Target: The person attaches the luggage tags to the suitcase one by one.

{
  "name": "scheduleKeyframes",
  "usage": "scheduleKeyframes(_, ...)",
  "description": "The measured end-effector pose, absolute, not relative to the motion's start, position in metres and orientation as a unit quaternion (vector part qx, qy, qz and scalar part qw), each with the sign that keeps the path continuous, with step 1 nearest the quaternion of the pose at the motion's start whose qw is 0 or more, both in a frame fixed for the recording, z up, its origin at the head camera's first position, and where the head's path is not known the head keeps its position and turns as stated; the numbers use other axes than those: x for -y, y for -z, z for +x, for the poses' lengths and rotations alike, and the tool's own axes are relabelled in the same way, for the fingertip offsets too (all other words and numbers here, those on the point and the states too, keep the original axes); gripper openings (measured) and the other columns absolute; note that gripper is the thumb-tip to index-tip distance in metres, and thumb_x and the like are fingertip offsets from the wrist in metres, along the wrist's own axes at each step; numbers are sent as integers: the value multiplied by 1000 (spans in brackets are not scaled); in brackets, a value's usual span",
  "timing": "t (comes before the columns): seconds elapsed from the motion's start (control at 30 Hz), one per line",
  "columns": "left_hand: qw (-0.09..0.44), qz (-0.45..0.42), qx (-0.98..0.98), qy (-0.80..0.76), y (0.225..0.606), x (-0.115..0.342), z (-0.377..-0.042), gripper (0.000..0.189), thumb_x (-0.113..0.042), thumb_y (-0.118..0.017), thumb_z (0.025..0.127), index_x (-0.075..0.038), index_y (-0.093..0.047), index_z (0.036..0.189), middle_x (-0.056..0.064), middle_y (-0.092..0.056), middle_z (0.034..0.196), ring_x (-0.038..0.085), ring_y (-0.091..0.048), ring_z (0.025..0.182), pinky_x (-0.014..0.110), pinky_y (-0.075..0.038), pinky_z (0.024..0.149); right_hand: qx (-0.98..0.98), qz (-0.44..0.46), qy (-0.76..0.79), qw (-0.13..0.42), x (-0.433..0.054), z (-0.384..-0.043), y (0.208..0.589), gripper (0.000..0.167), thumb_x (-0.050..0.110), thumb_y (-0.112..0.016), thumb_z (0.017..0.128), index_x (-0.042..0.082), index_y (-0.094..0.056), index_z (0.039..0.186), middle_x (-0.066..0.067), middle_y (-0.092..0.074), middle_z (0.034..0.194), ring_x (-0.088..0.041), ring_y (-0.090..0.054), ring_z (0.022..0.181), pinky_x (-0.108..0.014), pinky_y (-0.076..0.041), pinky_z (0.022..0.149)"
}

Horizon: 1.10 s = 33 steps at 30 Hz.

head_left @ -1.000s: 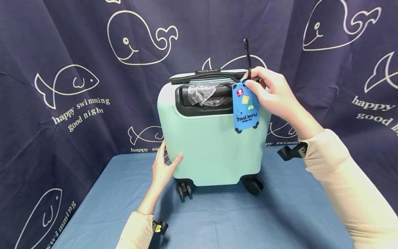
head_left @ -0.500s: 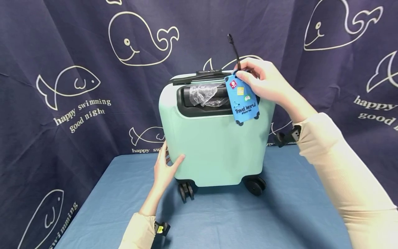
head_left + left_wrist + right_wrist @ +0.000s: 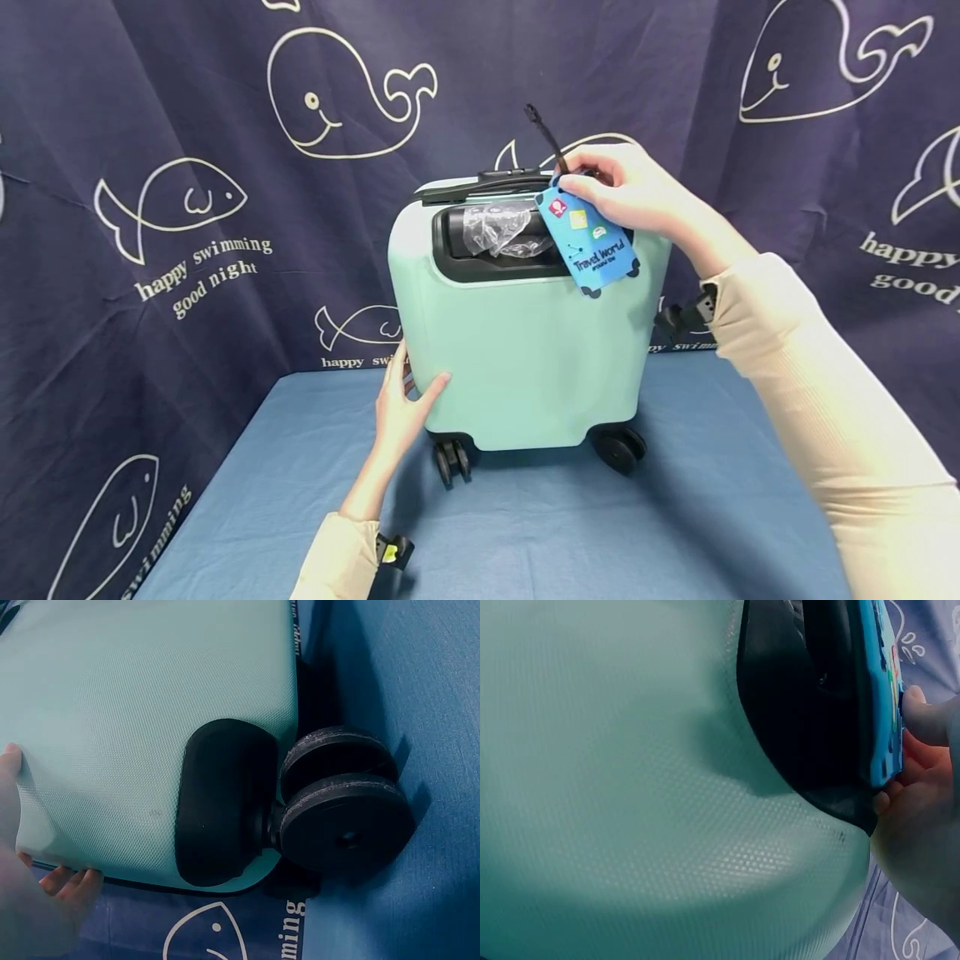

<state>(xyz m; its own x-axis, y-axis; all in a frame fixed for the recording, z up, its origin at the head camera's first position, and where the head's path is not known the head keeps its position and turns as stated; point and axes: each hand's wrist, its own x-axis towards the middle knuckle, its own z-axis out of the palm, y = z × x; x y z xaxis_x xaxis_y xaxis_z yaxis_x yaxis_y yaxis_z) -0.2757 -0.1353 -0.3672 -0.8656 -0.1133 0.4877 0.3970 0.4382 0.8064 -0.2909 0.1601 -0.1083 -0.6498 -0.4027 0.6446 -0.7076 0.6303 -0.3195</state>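
Note:
A mint-green suitcase point(image 3: 525, 358) stands upright on its black wheels. My left hand point(image 3: 397, 408) holds its lower left side, thumb on the front face and fingers round the edge; the left wrist view shows the same grip beside a twin wheel point(image 3: 345, 817). At the top right, my right hand point(image 3: 622, 187) pinches a blue luggage tag point(image 3: 588, 237) printed "Travel World", near its upper end. The tag's black strap point(image 3: 547, 137) sticks up to the left above the fingers. In the right wrist view the tag point(image 3: 885, 697) appears edge-on between thumb and fingers.
A black carry handle point(image 3: 480, 190) runs along the suitcase top. Clear plastic film point(image 3: 498, 229) wraps the pull handle in its recess. Blue cloth point(image 3: 517, 533) covers the table, and a dark blue curtain point(image 3: 480, 83) with white fish drawings hangs behind.
My right hand has moved left along the suitcase top with the luggage tag. The tag has tilted, its lower end swinging right, and the strap now leans left. The left hand keeps its hold.

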Motion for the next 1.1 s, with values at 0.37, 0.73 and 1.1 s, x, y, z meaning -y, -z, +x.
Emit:
scheduleKeyframes(0.37, 247, -86, 813, 520, 368, 135, -276, 78, -49, -68, 81, -42, -25, 145, -2, -42, 141, 20, -50, 123, 39, -45, 99, 892, 300, -190, 280, -153, -298, 98, 20, 21, -53, 93, 6, -66, 92, -7, -60, 84, -13, -45, 77, -24, -32, 71)
scheduleKeyframes(0.73, 240, -89, 806, 534, 367, 135, -276, 77, -49, -68, 81, -42, -25, 144, -2, -42, 142, 21, -49, 125, 43, -43, 100, 920, 238, -247, 188, -151, -299, 87, 25, 28, -59, 91, 5, -68, 96, 9, -56, 66, -5, -46, 61, -21, -33, 61)
scheduleKeyframes(1.1, 242, -83, 807, 532, 365, 134, -274, 78, -48, -69, 81, -40, -26, 145, -1, -42, 142, 21, -49, 125, 39, -44, 100, 928, 240, -174, 228, -146, -307, 86, 26, 35, -54, 92, 11, -64, 91, -2, -55, 75, -14, -45, 68, -27, -30, 63)
